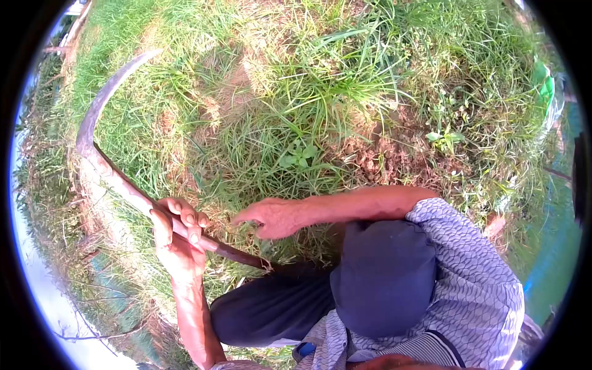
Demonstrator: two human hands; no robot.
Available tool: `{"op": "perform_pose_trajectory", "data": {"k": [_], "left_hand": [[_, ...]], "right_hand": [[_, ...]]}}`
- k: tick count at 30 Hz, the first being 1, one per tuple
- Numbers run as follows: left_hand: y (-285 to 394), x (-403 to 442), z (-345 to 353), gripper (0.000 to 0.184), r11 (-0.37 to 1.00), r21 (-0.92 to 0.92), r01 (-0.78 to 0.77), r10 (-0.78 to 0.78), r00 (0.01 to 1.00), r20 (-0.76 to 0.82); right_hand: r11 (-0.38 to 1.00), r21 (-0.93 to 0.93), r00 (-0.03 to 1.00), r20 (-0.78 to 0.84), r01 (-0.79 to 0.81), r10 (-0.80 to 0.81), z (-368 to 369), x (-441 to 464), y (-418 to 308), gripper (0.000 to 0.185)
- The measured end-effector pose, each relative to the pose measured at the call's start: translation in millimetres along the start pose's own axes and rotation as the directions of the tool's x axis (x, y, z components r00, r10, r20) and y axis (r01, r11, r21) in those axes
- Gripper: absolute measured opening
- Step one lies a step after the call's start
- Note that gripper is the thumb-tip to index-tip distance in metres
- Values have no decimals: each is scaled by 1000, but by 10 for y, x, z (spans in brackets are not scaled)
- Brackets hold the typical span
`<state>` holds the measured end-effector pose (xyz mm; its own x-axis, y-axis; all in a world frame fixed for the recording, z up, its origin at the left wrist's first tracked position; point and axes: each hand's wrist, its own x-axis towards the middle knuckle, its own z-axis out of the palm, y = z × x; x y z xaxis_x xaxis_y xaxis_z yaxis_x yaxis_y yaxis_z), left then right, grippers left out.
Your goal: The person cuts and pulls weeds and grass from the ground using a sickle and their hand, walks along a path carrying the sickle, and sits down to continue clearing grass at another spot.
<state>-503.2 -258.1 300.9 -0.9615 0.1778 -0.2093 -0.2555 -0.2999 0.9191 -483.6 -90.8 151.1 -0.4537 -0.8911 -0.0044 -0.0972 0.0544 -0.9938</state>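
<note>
My left hand [180, 228] grips a long-handled sickle [137, 196] around the lower part of its brown handle. The sickle's curved grey blade rises at the left, its tip pointing up and to the right over the grass. The handle's lower end lies close to my dark trouser leg. To the right of the grip, my right hand [277, 218] is held low over the grass. Its index finger stretches left and its thumb is apart, with nothing clearly held; the other fingers are partly hidden. A small gap separates it from the handle.
Grass [345, 74] covers the ground, with a patch of bare reddish soil [385, 160] ahead of my right arm. Small broad-leaved plants [298, 154] grow among it. Green and clear plastic [546, 89] lies at the far right. Dry twigs [92, 337] stand at lower left.
</note>
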Motion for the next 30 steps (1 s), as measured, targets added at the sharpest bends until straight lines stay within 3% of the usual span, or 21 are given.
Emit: {"op": "perform_pose_trajectory", "data": {"k": [2, 4, 6, 8, 10, 11, 12, 14, 15, 17, 18, 20, 22, 23, 26, 30], "left_hand": [[-18, 70, -4, 35, 1000, -16, 7, -6, 1000, 5], [-109, 223, 58, 32, 999, -40, 10, -9, 1000, 11], [-267, 461, 307, 26, 997, -51, -48, 43, 994, -98], [-348, 686, 660, 24, 989, -31, -143, 138, 982, -131], [-400, 820, 1048, 25, 981, -41, -188, 185, 981, -64], [-483, 942, 1101, 21, 984, -84, -160, 165, 985, 59], [-493, 961, 1299, 21, 984, -84, -157, 163, 984, 70], [-482, 890, 1745, 26, 944, 270, -191, 117, 956, 269], [-460, 894, 1773, 26, 943, 268, -199, 121, 952, 281], [-441, 957, 1719, 33, 802, 589, -95, -138, 931, 337], [-438, 985, 1661, 33, 799, 593, -103, -136, 929, 344], [-439, 1061, 1462, 33, 740, 665, 97, -333, 913, 237], [-438, 1168, 1167, 33, 725, 669, 165, -357, 921, 159], [-413, 1219, 1051, 33, 710, 663, 240, -389, 917, 85], [-231, 1313, 860, 31, 724, 640, 256, -330, 944, -4], [21, 1321, 498, 31, 651, 697, 300, -321, 941, -106]], "right_hand": [[969, 153, 952, -211, -193, 223, -295, -241, 94, 58], [962, 192, 937, -255, -194, 240, -244, -432, 114, 61], [978, 208, 975, -216, 4, 42, -66, -566, -6, 61], [988, 151, 971, -239, 36, 1, -89, -644, -40, 59], [963, 141, 824, -499, -231, 270, -282, -912, -108, 44], [952, 260, 708, -641, -163, 296, -338, -1091, -108, 38], [929, 362, 569, -751, -70, 336, -375, -1314, -100, 33], [958, 286, 381, -886, 2, 264, -448, -1872, -99, 26], [920, 387, 331, -878, 64, 346, -393, -2139, -106, 24], [861, 477, 192, -874, 175, 446, -250, -2614, -21, 25], [847, 485, 101, -875, 219, 474, -133, -2802, 75, 29], [742, 594, -11, -778, 311, 628, 68, -3142, 181, 35], [573, 632, -97, -624, 522, 775, 214, -3305, 316, 42], [531, 629, -116, -578, 567, 808, 233, -3367, 404, 42], [454, 587, -123, -516, 670, 848, 85, -3516, 550, 38], [437, 585, -92, -526, 683, 846, -376, -3581, 573, 37]]}}
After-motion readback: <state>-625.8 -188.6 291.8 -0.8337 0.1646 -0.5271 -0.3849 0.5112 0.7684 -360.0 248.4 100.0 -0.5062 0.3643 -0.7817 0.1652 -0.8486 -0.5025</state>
